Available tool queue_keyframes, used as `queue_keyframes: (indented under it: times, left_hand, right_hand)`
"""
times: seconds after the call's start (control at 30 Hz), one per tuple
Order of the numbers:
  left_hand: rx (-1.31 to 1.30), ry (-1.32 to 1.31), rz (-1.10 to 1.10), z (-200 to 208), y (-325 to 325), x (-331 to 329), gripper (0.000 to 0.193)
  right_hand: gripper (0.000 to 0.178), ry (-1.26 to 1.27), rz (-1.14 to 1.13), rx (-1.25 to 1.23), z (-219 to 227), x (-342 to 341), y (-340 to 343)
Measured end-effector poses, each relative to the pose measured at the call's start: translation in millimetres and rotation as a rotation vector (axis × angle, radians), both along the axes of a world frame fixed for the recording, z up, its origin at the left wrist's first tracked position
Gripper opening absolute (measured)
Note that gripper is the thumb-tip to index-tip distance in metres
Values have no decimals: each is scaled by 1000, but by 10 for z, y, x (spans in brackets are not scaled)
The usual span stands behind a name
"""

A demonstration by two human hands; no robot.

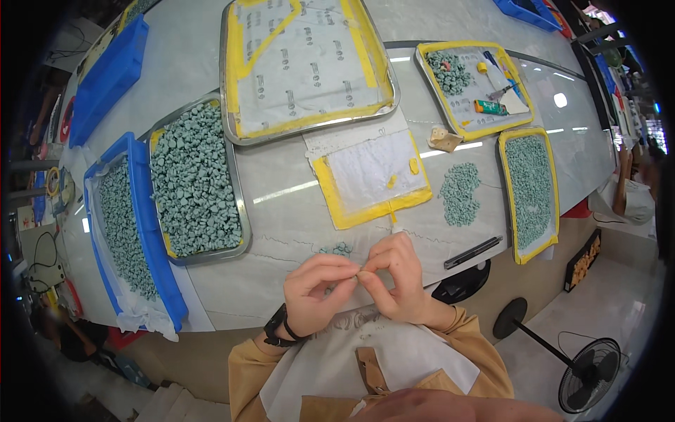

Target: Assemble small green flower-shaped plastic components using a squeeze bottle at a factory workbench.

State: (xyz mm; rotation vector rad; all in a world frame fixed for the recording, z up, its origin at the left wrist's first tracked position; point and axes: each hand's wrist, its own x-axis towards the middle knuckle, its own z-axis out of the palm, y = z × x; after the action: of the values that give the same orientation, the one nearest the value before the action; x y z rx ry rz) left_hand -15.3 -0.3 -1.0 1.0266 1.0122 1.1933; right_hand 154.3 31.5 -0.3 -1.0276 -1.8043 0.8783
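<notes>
My left hand [315, 294], with a black band at the wrist, and my right hand [397, 278] meet fingertip to fingertip above the near edge of the table. Both are closed in a pinch around something tiny that I cannot make out. Just beyond my left fingers lies a small heap of grey-green pebble-like pieces [339, 249], partly hidden by the hand. Farther off is a white sheet edged with yellow tape [336, 208]. To the right of my hands, a dark slim tool [472, 252] rests along the table edge, below a loose pile of small green pieces [460, 193].
At left stand a metal tray of larger green pieces [193, 183] and a blue bin [158, 243]. A big paper-lined tray [302, 70] lies at the back. At right are a yellow-edged tray with tools and a glue tube [490, 107] and another tray of pieces [531, 190].
</notes>
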Motion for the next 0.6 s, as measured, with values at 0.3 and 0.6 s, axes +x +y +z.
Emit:
queue_keyframes:
  times: [0.3,0.6]
  left_hand:
    - [15,7,-37,-42,18,-72,23]
    - [134,164,-62,32,75,-71,24]
  right_hand:
    - [22,22,78,-4,67,95,66]
    - [21,46,103,-46,80,133,108]
